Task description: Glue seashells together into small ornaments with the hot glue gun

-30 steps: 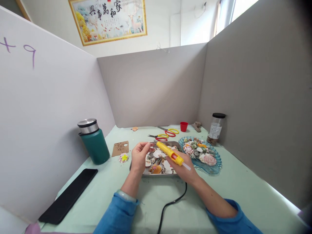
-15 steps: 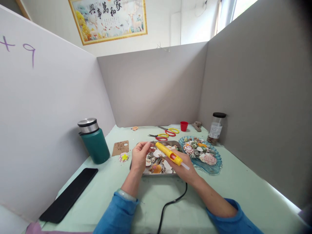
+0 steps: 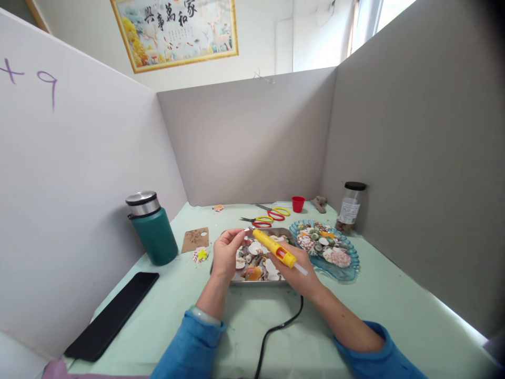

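My right hand (image 3: 299,269) is closed around a yellow hot glue gun (image 3: 274,247), with a pale glue stick (image 3: 300,269) poking out of its rear end. The gun's metal nozzle points up and left toward the fingertips of my left hand (image 3: 228,253). Those fingers pinch a tiny whitish piece (image 3: 246,230), too small to name, right by the nozzle. Both hands are above a metal tray (image 3: 258,283) full of seashells (image 3: 254,272). From under my right hand a black cord (image 3: 276,328) runs to the front edge.
Right of the tray stands a blue glass dish (image 3: 353,263) of shells; behind it, a black-lidded jar (image 3: 350,208). Scissors (image 3: 260,221) and a red cup (image 3: 298,204) lie farther back. On the left are a green bottle (image 3: 154,231), brown card (image 3: 193,241), decorated disc (image 3: 200,255) and black slab (image 3: 112,318).
The small piece between my left fingertips now shows whitish beside the nozzle. Both hands have barely shifted, and the glue gun stays in nearly the same place.
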`<state>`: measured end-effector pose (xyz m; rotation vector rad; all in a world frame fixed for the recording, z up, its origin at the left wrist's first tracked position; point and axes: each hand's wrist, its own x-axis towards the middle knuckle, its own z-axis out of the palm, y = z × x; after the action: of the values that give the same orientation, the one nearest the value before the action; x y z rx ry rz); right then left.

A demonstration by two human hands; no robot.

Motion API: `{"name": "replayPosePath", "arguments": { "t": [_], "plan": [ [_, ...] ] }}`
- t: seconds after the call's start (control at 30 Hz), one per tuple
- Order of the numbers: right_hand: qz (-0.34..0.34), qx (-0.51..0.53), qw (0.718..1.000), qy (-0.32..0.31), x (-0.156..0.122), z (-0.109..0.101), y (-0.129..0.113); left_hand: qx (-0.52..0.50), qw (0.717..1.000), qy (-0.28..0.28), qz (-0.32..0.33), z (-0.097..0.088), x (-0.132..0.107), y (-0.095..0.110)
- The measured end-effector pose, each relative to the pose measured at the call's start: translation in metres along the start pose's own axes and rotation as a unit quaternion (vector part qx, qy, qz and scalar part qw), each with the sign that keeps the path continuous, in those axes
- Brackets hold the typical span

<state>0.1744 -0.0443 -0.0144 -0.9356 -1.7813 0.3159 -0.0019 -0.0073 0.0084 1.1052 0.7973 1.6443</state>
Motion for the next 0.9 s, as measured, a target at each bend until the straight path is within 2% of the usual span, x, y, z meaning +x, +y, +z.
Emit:
{"name": "replayPosePath", "arguments": {
  "t": [0.23, 0.53, 0.9],
  "plan": [
    [0.012, -0.002, 1.0, 0.003, -0.0011, 0.0011, 0.0022, 0.005, 1.0, -0.007, 0.01, -0.001, -0.0004, -0.0007],
    [-0.035, -0.006, 0.999, -0.031, 0.0012, -0.0025, -0.0038, 0.007, 1.0, -0.006, 0.012, -0.0018, 0.0004, -0.0026],
    [-0.016, -0.024, 1.0, -0.008, -0.0013, -0.0008, 0.0022, 0.014, 1.0, -0.003, 0.014, -0.0002, -0.0007, -0.0004]
  ]
}}
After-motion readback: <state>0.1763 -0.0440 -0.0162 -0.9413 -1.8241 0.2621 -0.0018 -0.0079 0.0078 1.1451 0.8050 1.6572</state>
